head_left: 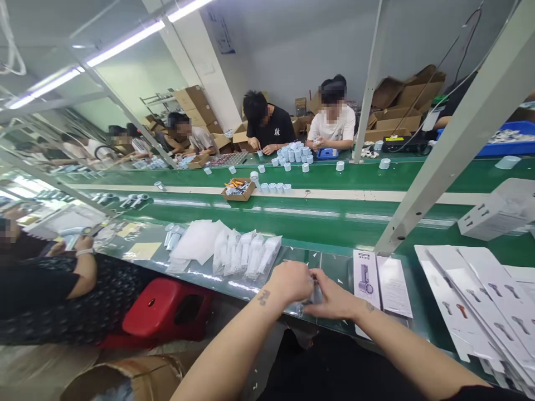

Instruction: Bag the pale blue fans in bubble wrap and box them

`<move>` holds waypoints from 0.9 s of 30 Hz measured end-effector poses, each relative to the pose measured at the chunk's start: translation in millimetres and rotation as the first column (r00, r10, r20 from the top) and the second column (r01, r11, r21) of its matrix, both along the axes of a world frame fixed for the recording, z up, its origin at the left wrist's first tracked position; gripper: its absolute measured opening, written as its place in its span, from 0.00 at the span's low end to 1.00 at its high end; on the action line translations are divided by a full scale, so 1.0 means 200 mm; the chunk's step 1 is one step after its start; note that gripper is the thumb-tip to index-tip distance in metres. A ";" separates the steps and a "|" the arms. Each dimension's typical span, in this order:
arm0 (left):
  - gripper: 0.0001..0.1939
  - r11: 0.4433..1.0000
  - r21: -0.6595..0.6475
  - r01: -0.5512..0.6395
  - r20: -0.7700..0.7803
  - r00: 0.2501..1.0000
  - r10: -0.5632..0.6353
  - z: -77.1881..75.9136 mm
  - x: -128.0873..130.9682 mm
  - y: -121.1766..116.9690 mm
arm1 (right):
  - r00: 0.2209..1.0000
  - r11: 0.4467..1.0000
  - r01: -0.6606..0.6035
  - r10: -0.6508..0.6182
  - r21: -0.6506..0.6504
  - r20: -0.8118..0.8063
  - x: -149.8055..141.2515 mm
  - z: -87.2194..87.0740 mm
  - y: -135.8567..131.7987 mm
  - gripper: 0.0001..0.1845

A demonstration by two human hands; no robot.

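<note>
At the near edge of the bench my left hand is closed like a fist, knuckles up. Close against it, my right hand curls its thumb and fingers round a small greyish, see-through item. Most of that item is hidden between the hands, so its kind does not show. Left of my hands lie several clear bags with white contents and a stack of white translucent sheets. A printed box picturing a handheld device lies to the right, beside a white printed panel.
Flat printed cartons are piled at the right, near a slanted metal post. Beyond the green belt stands a small cardboard tray of parts. Co-workers sit opposite and at left. A red stool stands below.
</note>
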State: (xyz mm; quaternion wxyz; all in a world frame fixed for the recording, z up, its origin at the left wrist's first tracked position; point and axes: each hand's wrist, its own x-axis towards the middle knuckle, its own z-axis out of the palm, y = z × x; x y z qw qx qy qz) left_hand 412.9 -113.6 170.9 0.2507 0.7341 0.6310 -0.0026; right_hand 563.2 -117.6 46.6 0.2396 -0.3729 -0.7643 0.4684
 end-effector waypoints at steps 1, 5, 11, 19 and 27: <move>0.11 0.999 -0.034 -0.003 0.030 1.000 0.004 -0.03 0.00 0.01 | 1.000 1.000 0.007 -0.007 -0.015 0.023 0.00 -0.02 0.00 0.45; 0.31 0.992 0.043 0.116 0.094 0.988 -0.119 -0.13 -0.02 -0.07 | 0.992 0.993 0.119 -0.119 -0.017 0.030 -0.02 -0.05 0.01 0.44; 0.28 0.779 0.425 0.460 -0.153 0.885 -0.439 -0.01 0.04 -0.21 | 0.958 0.963 0.271 -0.268 -0.010 0.103 0.24 0.33 -0.03 0.38; 0.09 0.859 0.229 -0.457 0.742 0.653 0.150 -0.11 0.03 0.00 | 0.730 0.740 0.670 -0.672 0.065 0.123 1.52 0.82 -0.04 0.35; 0.07 -0.012 -0.675 -0.738 0.477 -0.449 0.756 -0.65 -0.03 0.10 | 0.601 0.600 0.799 -0.792 -0.046 0.104 2.01 0.38 0.81 0.65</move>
